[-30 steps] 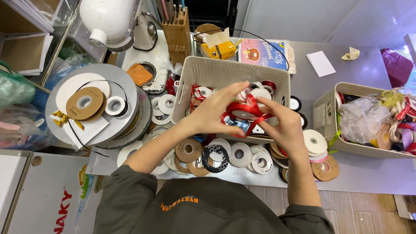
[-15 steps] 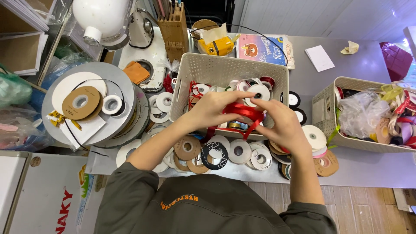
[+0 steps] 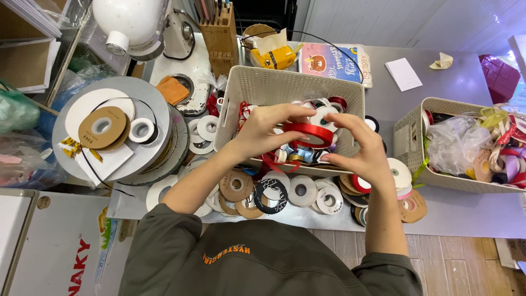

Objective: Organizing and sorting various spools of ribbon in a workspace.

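- The red ribbon spool [image 3: 308,135] sits between my two hands, held in the air just above the front half of the white basket [image 3: 274,87], tilted so its flat face shows partly to me; its wide axis runs roughly from 9 to 3 o'clock.
- My left hand [image 3: 263,129] is at the spool's 9 o'clock, fingers curled and pinching its rim, thumb under, fingertips over the top edge.
- My right hand [image 3: 364,151] is at its 3 to 4 o'clock, fingers half spread, their tips touching the rim; both hands are equally close, each on its own side.
- A loose red ribbon tail [image 3: 274,163] hangs from the spool at 7 o'clock, over the basket's front wall.
- Inside the basket, beyond the spool at 12 o'clock, lie more spools of white, red and blue.
- At 6 o'clock, on the grey table [image 3: 455,208], a row of flat ribbon reels [image 3: 269,196] lies against the basket.
- At 3 o'clock, well apart, stands a second basket [image 3: 408,140] stuffed with ribbons and a plastic bag.
- At 9 o'clock lies a stack of large grey reels [image 3: 153,98].
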